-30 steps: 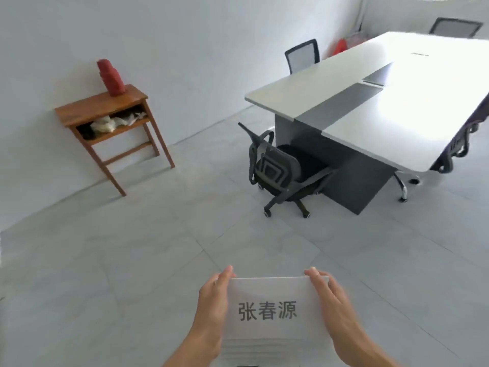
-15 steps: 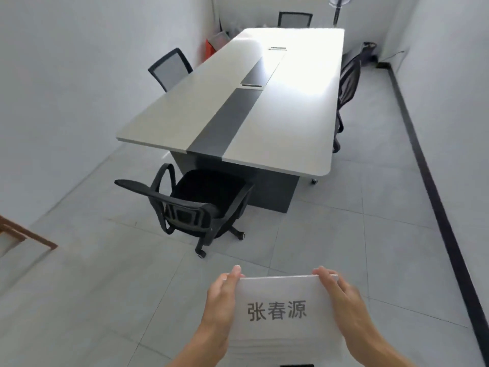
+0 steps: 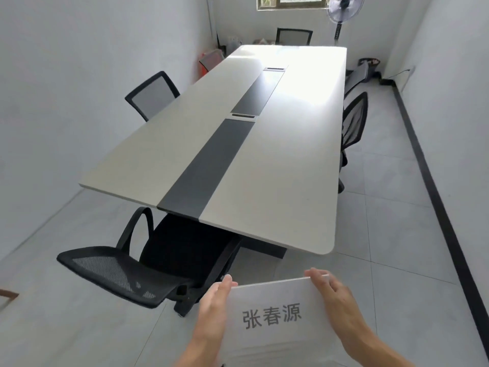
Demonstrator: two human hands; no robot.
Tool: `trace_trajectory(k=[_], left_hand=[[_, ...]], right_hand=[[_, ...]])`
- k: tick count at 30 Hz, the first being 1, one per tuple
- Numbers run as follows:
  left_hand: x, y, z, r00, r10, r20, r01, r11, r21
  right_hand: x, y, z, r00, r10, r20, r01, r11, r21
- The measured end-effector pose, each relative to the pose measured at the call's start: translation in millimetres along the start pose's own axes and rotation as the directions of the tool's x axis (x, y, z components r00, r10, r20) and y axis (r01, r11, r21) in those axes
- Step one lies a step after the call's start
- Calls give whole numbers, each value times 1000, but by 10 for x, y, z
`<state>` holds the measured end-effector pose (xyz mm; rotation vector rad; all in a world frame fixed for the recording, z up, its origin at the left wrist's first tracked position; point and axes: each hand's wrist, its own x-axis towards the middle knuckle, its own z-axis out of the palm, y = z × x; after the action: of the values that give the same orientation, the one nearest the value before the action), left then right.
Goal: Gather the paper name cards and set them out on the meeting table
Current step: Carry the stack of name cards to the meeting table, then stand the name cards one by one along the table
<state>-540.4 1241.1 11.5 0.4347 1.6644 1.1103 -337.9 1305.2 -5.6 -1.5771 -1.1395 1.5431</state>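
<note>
White-walled room, long meeting table (image 3: 277, 165), left hand (image 3: 214, 311), right hand (image 3: 336, 305) gripping name cards (image 3: 275, 321)

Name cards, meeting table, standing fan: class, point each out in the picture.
name cards (image 3: 272, 317), head view, printed face of the top card
meeting table (image 3: 148, 160), head view, bare left half of the top
standing fan (image 3: 344, 6), head view, round grille

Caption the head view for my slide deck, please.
Both hands, left and right, carry stacked name cards toward the meeting table.
</note>
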Motion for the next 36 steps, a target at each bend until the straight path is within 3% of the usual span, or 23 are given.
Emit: trace_trajectory(k=[13, 20, 29, 36], left_hand=[[2303, 1429, 472, 982, 49, 184, -66, 994, 87], [3175, 1863, 1083, 962, 52, 269, -104, 978, 182], [4015, 2013, 1815, 979, -3, 205, -61, 950, 308], [4538, 1970, 2050, 986, 9, 168, -70, 932, 357]], right_hand=[[1969, -893, 441, 981, -1, -193, 14, 997, 71], [2825, -1085, 293, 949, 91, -303, -43, 986, 161], [3998, -1225, -111, 965, 87, -246, -52, 988, 144], [4574, -1109, -225, 996, 41, -75, -42, 999, -9]])
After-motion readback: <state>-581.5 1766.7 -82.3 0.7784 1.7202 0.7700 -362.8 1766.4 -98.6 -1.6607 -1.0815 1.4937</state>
